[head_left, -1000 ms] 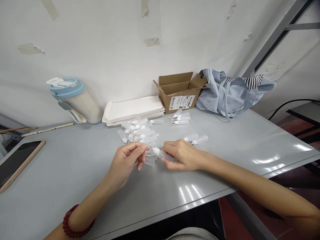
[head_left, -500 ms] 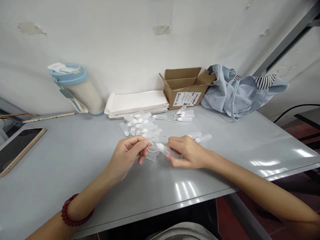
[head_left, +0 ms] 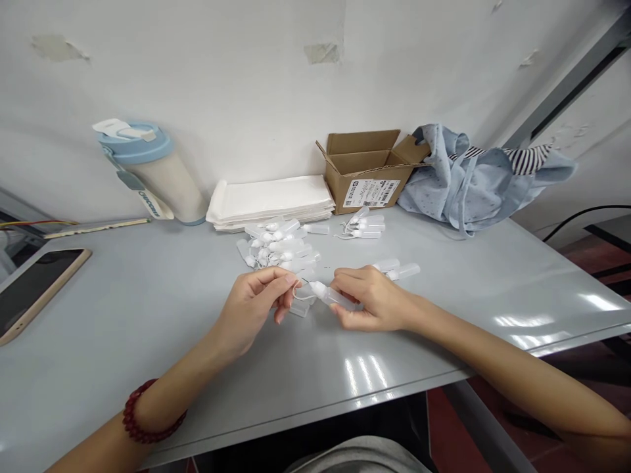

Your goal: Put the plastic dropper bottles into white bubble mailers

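Note:
My right hand (head_left: 373, 299) is closed around a small translucent needle-tip bottle (head_left: 340, 300), its white nozzle and thin dark needle pointing left. My left hand (head_left: 259, 302) faces it, thumb and forefinger pinched on the end of a thin white strap (head_left: 297, 293) that curves from the bottle's neck. Whatever sits at the strap's end is hidden by the fingertips. The needle's tip lies very close to those fingers; I cannot tell whether it touches them. Behind my hands lies a pile of similar bottles (head_left: 290, 248). Two more bottles (head_left: 405, 270) rest just beyond my right hand.
A small group of bottles (head_left: 369, 226) lies before an open cardboard box (head_left: 374, 187). Left of the box is a stack of white packets (head_left: 271, 197). A blue-lidded tumbler (head_left: 167, 184), a phone (head_left: 39, 289) and a blue cloth bag (head_left: 458, 190) are also on the grey table (head_left: 246, 394).

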Motion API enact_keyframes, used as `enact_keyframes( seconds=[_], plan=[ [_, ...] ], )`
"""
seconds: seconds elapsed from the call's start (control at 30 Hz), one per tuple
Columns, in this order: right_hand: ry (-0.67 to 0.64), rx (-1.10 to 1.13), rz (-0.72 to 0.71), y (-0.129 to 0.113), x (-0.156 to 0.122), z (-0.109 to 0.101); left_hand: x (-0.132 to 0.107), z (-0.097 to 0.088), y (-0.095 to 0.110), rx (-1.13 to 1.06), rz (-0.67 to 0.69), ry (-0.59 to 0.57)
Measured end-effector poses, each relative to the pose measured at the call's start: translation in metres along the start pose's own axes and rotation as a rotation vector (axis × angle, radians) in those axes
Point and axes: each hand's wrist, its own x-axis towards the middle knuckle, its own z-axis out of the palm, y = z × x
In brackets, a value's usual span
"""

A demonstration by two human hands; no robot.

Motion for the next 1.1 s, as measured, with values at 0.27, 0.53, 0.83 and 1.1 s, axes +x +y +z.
enact_keyframes(
  seconds=[0.27, 0.53, 0.83, 1.1],
  plan=[
    [0.013, -0.031, -0.010, 0.001, -0.001, 0.003, 0.000, 0.001, 0.002, 0.051, 0.012, -0.004],
    [0.022, -0.091, -0.022, -0.001, -0.002, 0.005, -0.003, 0.000, 0.004, 0.202, 0.066, 0.015],
    [0.024, -0.102, -0.027, -0.001, -0.002, 0.005, -0.005, 0.000, 0.008, 0.294, 0.099, 0.013],
    [0.033, -0.097, -0.026, -0.002, -0.002, 0.005, -0.005, 0.000, 0.012, 0.316, 0.098, 0.009]
  ],
)
